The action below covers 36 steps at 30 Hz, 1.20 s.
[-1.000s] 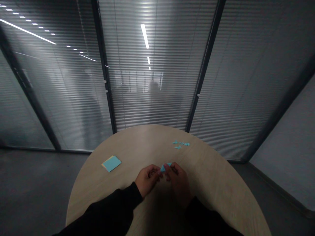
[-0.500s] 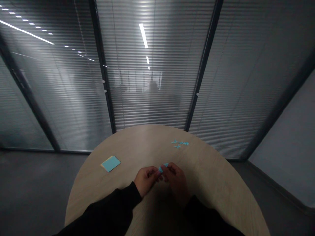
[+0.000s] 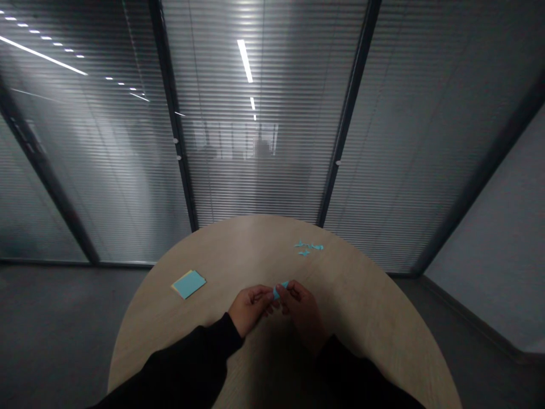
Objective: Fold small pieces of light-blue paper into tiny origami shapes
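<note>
Blue paper (image 3: 276,293), just a small piece, is between our two hands, to the right of the paper pile (image 3: 190,284) on the desk (image 3: 238,250). Our left hand (image 3: 250,307) has its grip pinched on the end nearer the pile. Our right hand (image 3: 304,311) has its grip pinched on the end farther from the pile. Our thumbs hide any folds. We should hold one end still, match the edges, and press slowly so nothing rips. Little blue bits (image 3: 304,253) lie farther back than the pile, well to its right.
</note>
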Tool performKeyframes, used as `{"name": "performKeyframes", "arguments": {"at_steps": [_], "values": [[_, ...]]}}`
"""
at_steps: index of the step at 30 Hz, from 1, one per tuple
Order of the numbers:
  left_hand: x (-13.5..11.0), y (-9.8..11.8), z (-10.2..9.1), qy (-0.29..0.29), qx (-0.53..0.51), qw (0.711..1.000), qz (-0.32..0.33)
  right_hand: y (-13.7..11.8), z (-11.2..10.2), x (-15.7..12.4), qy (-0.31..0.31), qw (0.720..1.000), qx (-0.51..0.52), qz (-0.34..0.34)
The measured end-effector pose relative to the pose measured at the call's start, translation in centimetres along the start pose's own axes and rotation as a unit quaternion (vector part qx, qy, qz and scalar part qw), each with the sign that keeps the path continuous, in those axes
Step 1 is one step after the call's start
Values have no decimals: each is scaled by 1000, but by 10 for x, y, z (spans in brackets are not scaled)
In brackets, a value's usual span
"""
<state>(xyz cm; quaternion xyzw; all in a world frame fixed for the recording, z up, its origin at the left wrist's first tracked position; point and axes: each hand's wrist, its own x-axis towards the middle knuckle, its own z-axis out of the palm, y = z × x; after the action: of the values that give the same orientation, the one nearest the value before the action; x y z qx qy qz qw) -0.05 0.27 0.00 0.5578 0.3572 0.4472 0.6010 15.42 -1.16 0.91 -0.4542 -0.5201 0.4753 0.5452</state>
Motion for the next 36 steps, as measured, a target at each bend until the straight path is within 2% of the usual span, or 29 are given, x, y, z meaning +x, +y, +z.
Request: {"name": "performKeyframes", "arguments": {"at_steps": [7,13,18,24,30,36], "values": [[3,-2,-2,42,-31,999,-8,5,-8,7,-29,999,-31,-21],[3,-1,-2,46,-48,998,-10,4,-14,8,-65,997,-44,-24],[2,-1,0,26,-33,999,-19,3,-15,8,-57,996,-65,-18],[0,5,1,-18,11,1000,-13,0,-24,12,-94,992,-78,-11],[1,3,-1,-14,3,1000,-23,-3,-26,13,-100,991,-89,-7],[0,0,-1,-11,37,999,-18,-2,-24,13,-70,991,-115,-16]]}}
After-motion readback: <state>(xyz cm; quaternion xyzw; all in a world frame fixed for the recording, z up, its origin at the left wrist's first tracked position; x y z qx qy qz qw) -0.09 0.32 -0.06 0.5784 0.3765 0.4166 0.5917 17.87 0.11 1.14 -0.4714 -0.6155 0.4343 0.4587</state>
